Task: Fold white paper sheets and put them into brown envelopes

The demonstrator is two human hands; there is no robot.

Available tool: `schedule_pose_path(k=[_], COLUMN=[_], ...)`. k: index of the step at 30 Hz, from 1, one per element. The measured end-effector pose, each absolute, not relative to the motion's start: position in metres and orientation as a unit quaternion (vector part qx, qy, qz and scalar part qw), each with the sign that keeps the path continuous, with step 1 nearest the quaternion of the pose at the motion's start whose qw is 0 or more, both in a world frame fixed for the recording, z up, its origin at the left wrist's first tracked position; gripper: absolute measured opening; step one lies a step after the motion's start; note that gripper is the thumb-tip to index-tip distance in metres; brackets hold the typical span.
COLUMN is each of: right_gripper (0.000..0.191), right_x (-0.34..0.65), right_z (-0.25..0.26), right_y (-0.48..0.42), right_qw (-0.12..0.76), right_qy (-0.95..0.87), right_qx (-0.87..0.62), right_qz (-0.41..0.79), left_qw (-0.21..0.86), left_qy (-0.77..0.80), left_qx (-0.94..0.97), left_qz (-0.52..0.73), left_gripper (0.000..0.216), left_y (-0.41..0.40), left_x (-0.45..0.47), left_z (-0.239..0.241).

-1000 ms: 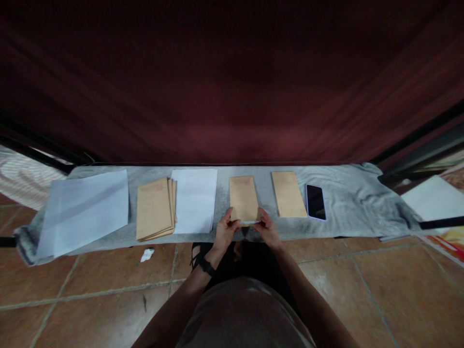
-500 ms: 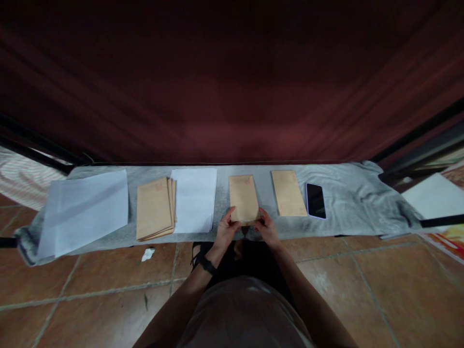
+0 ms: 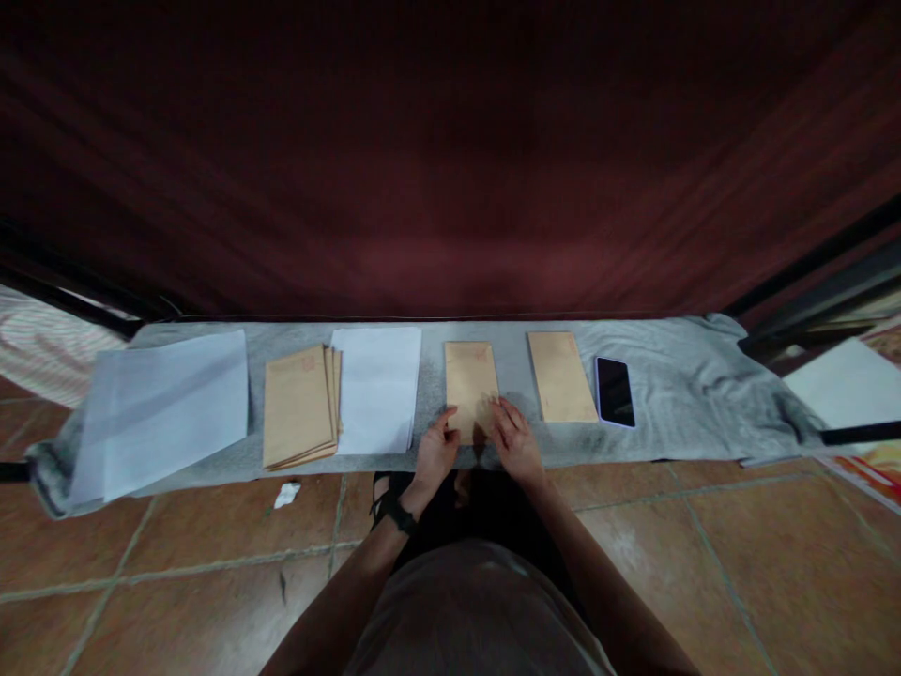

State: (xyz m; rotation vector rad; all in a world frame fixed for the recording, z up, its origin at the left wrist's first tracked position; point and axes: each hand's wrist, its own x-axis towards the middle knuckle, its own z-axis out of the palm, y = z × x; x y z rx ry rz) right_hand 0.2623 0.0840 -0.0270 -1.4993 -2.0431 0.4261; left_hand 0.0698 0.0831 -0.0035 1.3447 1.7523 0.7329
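A brown paper envelope [image 3: 470, 371] lies in front of me on the grey cloth, with a small reddish mark near its top right. My left hand [image 3: 437, 453] is at its lower left edge, thumb and forefinger closed on the paper. Over the lower right edge lies my right hand [image 3: 515, 443], its fingers stretched out along the paper. To the right rests another brown envelope [image 3: 561, 376], flat. Left of my hands are a stack of white paper [image 3: 377, 390] and a fanned pile of brown envelopes [image 3: 297, 408].
A phone [image 3: 615, 392] with a pale purple edge lies right of the second envelope. Large white sheets [image 3: 169, 404] cover the left end of the cloth [image 3: 690, 394]. Dark red fabric [image 3: 450, 216] hangs behind. A crumpled white scrap [image 3: 286, 495] is on the tiled floor.
The envelope's lower part now lies flat and looks longer. My right hand has moved from the bottom corner up onto its right side; my left hand stays near the lower left.
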Motion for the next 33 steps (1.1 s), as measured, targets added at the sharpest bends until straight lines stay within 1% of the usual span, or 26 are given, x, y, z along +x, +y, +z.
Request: schedule_pose_path(k=[3,5,8,10,12,15,20,25,33], right_gripper=[0.048,0.047,0.047,0.046,0.045,0.045,0.049,0.050,0.045], right_x=[0.259,0.257,0.255,0.254,0.254,0.254,0.252,0.250,0.252], right_z=[-0.030,-0.033,-0.035,-0.035,-0.033,-0.032,-0.032,-0.033,-0.034], right_y=[0.083,0.082,0.080,0.080,0.080,0.080,0.080,0.080,0.081], right_qw=[0.219,0.198,0.201,0.211,0.219,0.227,0.229,0.243,0.235], right_qy=[-0.818,-0.827,-0.825,-0.823,-0.823,-0.824,-0.823,-0.813,-0.820], right_qx=[-0.524,-0.522,-0.525,-0.525,-0.522,-0.516,-0.516,-0.522,-0.514], right_qz=[0.094,0.069,0.055,0.051,0.050,0.053,0.070,0.084,0.086], left_qw=[0.269,0.187,0.092,0.064,0.054,0.054,0.089,0.103,0.116], left_qy=[0.723,0.723,0.660,0.598,0.550,0.538,0.505,0.455,0.395], left_qx=[0.611,0.651,0.730,0.779,0.814,0.824,0.847,0.873,0.903], left_qz=[0.176,0.137,0.153,0.174,0.178,0.166,0.136,0.145,0.124], left_gripper=[0.044,0.039,0.036,0.038,0.046,0.056,0.057,0.054,0.054], left_y=[0.079,0.079,0.093,0.115,0.146,0.198,0.255,0.258,0.229], left_x=[0.066,0.067,0.077,0.089,0.101,0.110,0.099,0.088,0.076], left_z=[0.009,0.017,0.021,0.018,0.012,0.002,-0.016,-0.028,-0.031])
